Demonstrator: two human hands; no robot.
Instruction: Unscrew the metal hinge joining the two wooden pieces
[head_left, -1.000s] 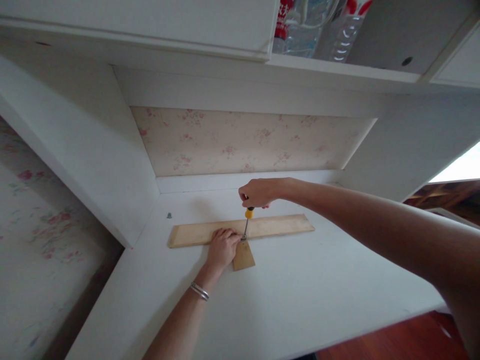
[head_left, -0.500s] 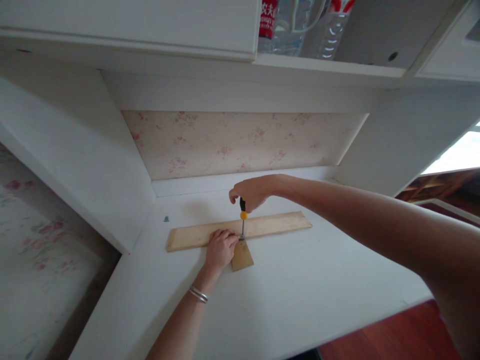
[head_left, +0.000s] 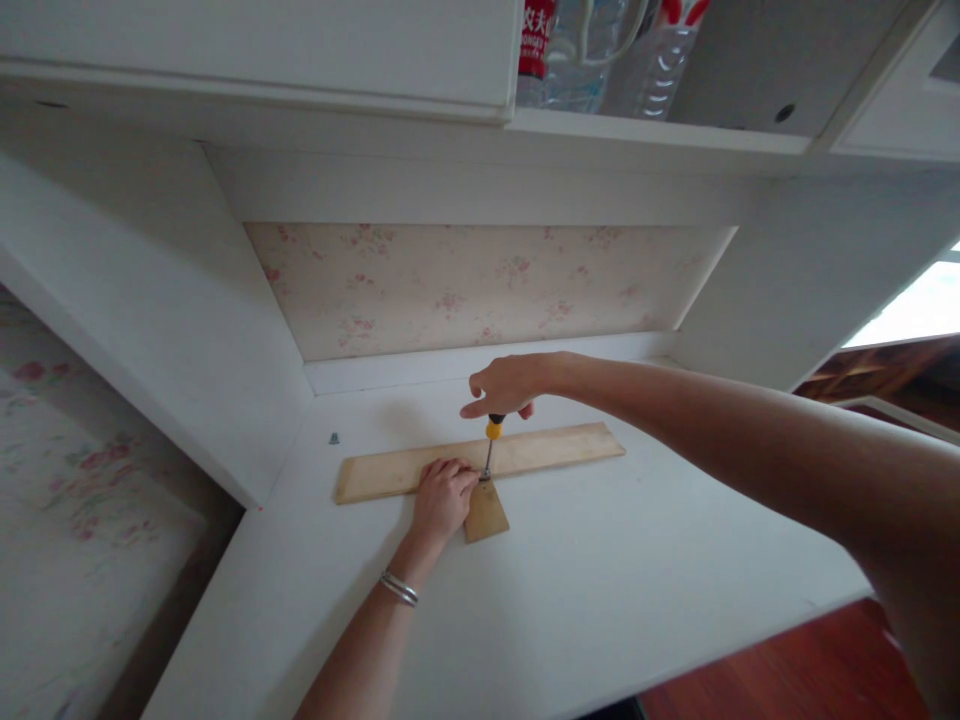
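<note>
My right hand (head_left: 513, 384) is around the black top of a screwdriver (head_left: 493, 431) with a yellow collar, its thumb and a finger loosened from the handle. The shaft leans slightly, its tip down on a small metal piece (head_left: 485, 475). That piece sits where a long wooden board (head_left: 559, 450) meets a short tapered wooden piece (head_left: 487, 514). With fingers pressed together, my left hand (head_left: 444, 494) holds the board down beside the metal piece, its fingertips touching it. What lies under those fingers is hidden.
The wood lies on a white desktop (head_left: 600, 570). A small metal part (head_left: 334, 438) stands near its left back. White side panels and a floral-papered back wall enclose the desk. Overhead, a cabinet shelf (head_left: 675, 128) holds plastic bottles (head_left: 664, 70).
My right hand has shifted slightly right and its fingers have opened from their curl around the handle. The screwdriver's top leans further right. My left hand stays in place.
</note>
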